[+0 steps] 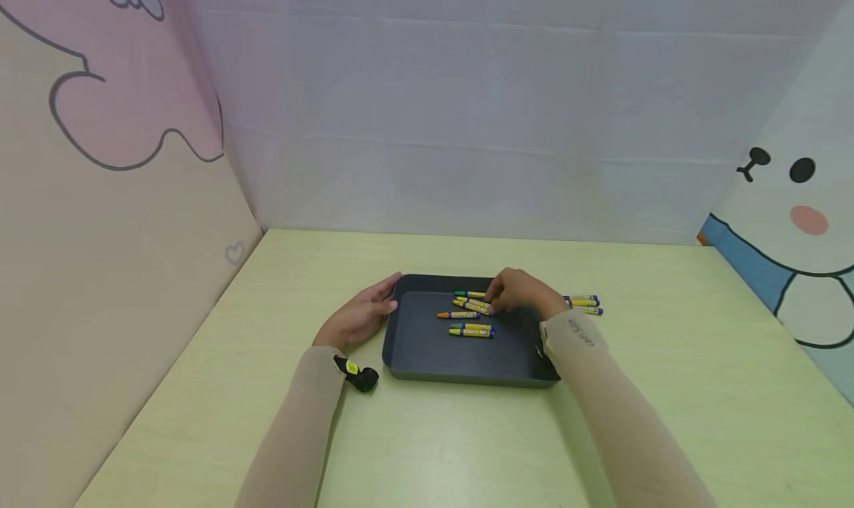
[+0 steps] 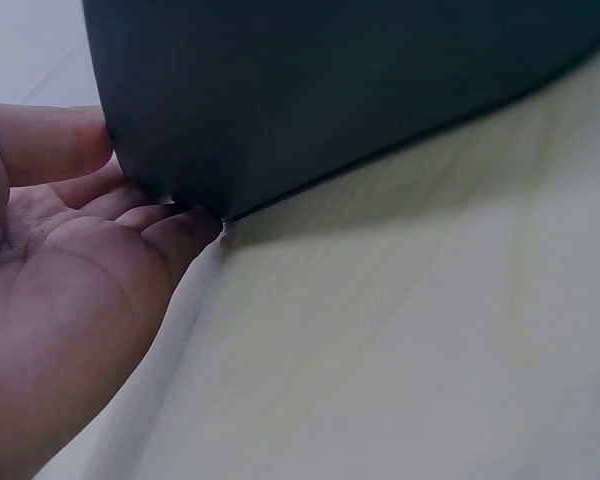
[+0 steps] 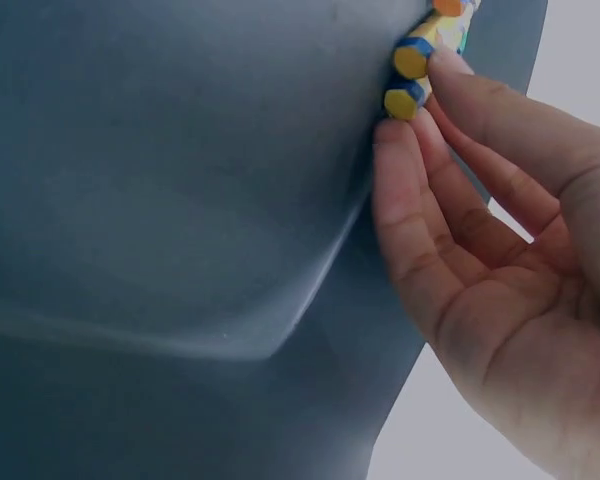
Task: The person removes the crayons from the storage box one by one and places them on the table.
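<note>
My right hand's fingertips are pressed together on the blunt ends of a few yellow-wrapped wax crayons lying inside the dark grey plastic tray; can't tell if I'm actually pinching one; more crayons sit loose in the tray, orange one and a pair nearer me; my left hand lies relaxed, fingers straight against the tray's outer left corner; a few crayons are on the pale green table just right of the tray.
</note>
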{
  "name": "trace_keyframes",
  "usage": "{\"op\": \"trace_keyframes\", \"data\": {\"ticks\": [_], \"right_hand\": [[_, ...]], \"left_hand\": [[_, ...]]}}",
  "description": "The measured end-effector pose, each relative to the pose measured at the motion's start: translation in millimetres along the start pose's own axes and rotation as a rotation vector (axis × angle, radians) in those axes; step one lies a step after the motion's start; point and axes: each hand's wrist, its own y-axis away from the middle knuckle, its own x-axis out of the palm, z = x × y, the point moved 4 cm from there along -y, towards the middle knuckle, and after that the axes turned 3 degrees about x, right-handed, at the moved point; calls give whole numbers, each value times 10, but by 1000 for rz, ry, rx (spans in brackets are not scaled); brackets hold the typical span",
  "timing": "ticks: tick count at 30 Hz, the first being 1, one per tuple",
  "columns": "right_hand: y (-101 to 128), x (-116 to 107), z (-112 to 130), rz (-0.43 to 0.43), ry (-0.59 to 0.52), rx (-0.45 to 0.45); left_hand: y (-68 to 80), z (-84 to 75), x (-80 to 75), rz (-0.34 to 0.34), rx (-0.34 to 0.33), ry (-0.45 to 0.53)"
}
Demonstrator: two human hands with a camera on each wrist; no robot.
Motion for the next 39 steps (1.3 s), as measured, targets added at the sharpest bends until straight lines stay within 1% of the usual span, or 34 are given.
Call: {"op": "trace_keyframes", "data": {"ticks": [7, 18, 26, 31, 35, 39], "right_hand": [[-2, 19, 22, -17, 17, 28], [45, 35, 44, -33, 25, 32], [73, 33, 64, -85, 91, -15], [103, 21, 71, -113, 113, -41], [137, 4, 74, -126, 112, -52], [180, -25, 79, -140, 104, -82]], "left_hand": [[-11, 10, -3, 5, -1, -20], [5, -9, 13, 7, 2, -20], [15, 7, 24, -7, -2, -7], [20, 6, 24, -6, 3, -6], [23, 17, 13, -5, 6, -16], [25, 29, 13, 2, 9, -25]]}}
